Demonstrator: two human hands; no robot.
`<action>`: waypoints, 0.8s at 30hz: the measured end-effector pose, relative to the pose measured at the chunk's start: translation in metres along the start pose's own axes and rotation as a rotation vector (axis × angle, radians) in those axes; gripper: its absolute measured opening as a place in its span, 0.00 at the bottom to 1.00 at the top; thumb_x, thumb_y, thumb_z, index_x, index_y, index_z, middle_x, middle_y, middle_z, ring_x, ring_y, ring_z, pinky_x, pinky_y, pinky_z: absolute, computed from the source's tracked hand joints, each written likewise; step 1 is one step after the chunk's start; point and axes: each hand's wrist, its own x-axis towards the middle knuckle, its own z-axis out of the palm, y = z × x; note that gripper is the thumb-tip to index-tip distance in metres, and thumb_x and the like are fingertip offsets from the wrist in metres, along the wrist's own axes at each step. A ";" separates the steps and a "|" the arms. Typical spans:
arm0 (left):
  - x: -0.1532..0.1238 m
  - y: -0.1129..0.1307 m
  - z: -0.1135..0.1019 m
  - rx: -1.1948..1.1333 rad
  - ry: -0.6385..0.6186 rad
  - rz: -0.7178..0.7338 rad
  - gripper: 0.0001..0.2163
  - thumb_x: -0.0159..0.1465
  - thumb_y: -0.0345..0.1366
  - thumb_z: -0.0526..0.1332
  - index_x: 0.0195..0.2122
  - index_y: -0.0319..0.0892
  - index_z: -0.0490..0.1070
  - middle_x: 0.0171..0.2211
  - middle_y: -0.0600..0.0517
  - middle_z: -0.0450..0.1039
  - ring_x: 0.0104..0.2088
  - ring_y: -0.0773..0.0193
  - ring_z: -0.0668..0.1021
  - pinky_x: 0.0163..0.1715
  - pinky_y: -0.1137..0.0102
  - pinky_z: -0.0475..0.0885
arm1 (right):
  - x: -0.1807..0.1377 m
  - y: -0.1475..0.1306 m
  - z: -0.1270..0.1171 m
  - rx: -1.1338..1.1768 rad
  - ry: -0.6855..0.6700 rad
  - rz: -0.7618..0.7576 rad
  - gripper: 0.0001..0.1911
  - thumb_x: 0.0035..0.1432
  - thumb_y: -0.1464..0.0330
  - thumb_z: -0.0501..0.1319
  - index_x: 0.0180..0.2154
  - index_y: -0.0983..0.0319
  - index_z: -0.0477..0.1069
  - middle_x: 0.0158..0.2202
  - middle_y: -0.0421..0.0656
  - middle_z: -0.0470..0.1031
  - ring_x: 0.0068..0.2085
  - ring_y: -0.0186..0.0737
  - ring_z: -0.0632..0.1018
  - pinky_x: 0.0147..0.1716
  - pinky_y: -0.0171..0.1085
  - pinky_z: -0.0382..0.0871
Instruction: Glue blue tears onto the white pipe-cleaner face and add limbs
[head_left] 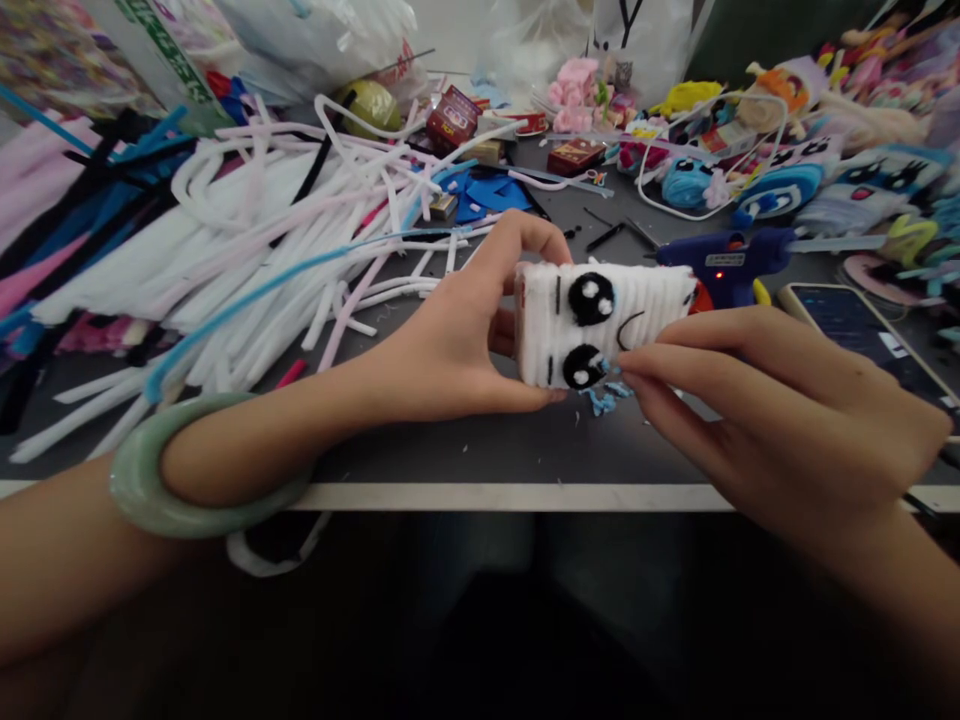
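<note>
My left hand grips one end of a white box-shaped craft doll, thumb below and fingers over the top. White fuzzy strips cover the doll, which lies sideways with two round black eyes, short black brows and a curved black mouth facing me. At the lower eye, the thumb and forefinger of my right hand are pinched together close to a small light-blue bit. Whether that bit is between the fingertips is hard to see. Light-blue scraps show just under the doll.
White pipe cleaners are heaped at the left, with a blue one across them. Behind the doll lies a blue glue gun, its red light lit. A phone is at the right. Finished dolls crowd the back right.
</note>
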 end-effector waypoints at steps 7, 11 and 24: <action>0.000 0.000 0.000 -0.016 -0.014 0.003 0.29 0.52 0.27 0.72 0.47 0.47 0.56 0.44 0.52 0.61 0.36 0.66 0.73 0.30 0.71 0.74 | -0.001 0.001 0.000 -0.036 0.004 -0.030 0.06 0.63 0.74 0.65 0.42 0.59 0.74 0.37 0.41 0.81 0.33 0.34 0.80 0.28 0.32 0.71; -0.001 0.002 -0.001 -0.014 -0.015 -0.008 0.29 0.52 0.27 0.72 0.47 0.47 0.56 0.45 0.51 0.62 0.37 0.65 0.72 0.30 0.71 0.73 | -0.001 0.000 0.001 -0.034 0.007 -0.041 0.05 0.63 0.73 0.66 0.41 0.60 0.75 0.37 0.42 0.82 0.33 0.35 0.81 0.28 0.33 0.71; 0.000 0.001 -0.001 -0.028 -0.009 -0.020 0.29 0.52 0.26 0.72 0.47 0.47 0.56 0.45 0.51 0.61 0.38 0.66 0.72 0.31 0.72 0.73 | -0.001 0.000 0.002 -0.050 0.025 -0.035 0.05 0.63 0.73 0.66 0.40 0.59 0.76 0.35 0.42 0.82 0.31 0.35 0.81 0.25 0.34 0.70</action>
